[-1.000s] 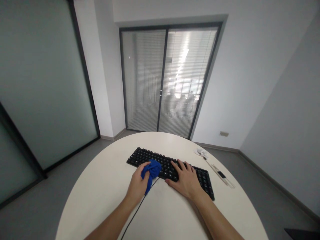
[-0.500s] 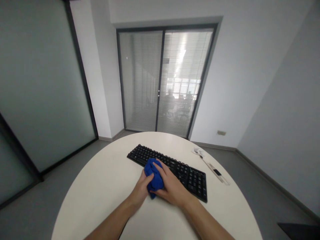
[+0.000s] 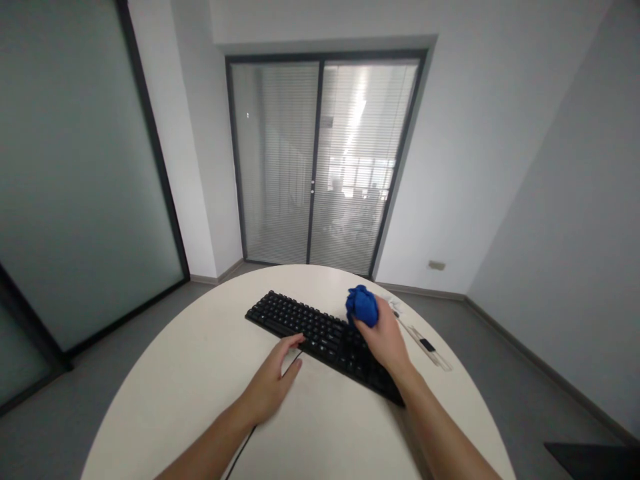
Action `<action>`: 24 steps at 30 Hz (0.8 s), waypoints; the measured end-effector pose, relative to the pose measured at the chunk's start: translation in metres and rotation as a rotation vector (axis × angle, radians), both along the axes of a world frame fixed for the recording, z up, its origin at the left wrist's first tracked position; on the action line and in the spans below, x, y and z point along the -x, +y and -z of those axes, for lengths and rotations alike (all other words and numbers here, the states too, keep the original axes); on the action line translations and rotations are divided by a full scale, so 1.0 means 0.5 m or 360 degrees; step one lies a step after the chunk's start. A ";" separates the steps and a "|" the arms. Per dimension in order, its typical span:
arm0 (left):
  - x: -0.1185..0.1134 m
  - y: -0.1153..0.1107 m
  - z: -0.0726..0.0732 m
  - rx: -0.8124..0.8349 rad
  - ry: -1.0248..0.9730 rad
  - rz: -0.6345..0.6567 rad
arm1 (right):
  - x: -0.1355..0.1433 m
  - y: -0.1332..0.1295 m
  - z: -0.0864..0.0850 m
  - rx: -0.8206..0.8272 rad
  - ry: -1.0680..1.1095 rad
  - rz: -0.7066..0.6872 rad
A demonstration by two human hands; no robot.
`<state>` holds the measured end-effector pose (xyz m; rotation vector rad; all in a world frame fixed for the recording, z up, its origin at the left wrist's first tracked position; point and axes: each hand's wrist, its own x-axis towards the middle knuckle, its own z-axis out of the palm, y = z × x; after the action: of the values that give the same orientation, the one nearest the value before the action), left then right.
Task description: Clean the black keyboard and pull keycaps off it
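A crumpled blue cloth (image 3: 363, 306) is bunched in my right hand (image 3: 387, 337), held over the far right part of the black keyboard (image 3: 300, 322). My left hand (image 3: 273, 377) is open at the keyboard's near edge, thumb and fingers apart; whether its fingertips touch the keys I cannot tell. The keyboard lies at a slant on the table, its right end partly hidden by my right hand and forearm. A thin black cable (image 3: 241, 453) passes under my left wrist and shows again between thumb and fingers.
The round white table (image 3: 190, 360) carries everything. Along its right edge lie a pale, slim tool with a black part (image 3: 427, 345) and a small whitish, crumpled item (image 3: 393, 305). Beyond the table stand a glass partition with blinds (image 3: 280, 173) and white walls.
Both hands were together on the cloth in front of the keyboard. My left hand has let go; my right has carried the cloth right and away from me, over the keyboard.
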<state>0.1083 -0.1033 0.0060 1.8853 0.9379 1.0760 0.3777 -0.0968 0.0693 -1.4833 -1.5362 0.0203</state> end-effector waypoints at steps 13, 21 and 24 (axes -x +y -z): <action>0.000 0.057 0.015 -0.0281 0.0248 -0.0249 | -0.304 0.208 -0.013 0.0209 -0.0341 0.0456; -0.004 0.081 0.017 -0.0199 0.0350 -0.0331 | -0.328 0.277 0.071 0.0701 -0.0558 0.0533; -0.004 0.084 0.015 -0.0184 0.0343 -0.0314 | -0.324 0.294 0.111 0.0858 -0.0589 0.0529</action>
<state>0.1105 -0.0613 -0.0015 2.0674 1.2286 1.0751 0.5398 0.0500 0.0139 -2.2615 -1.6260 -0.0417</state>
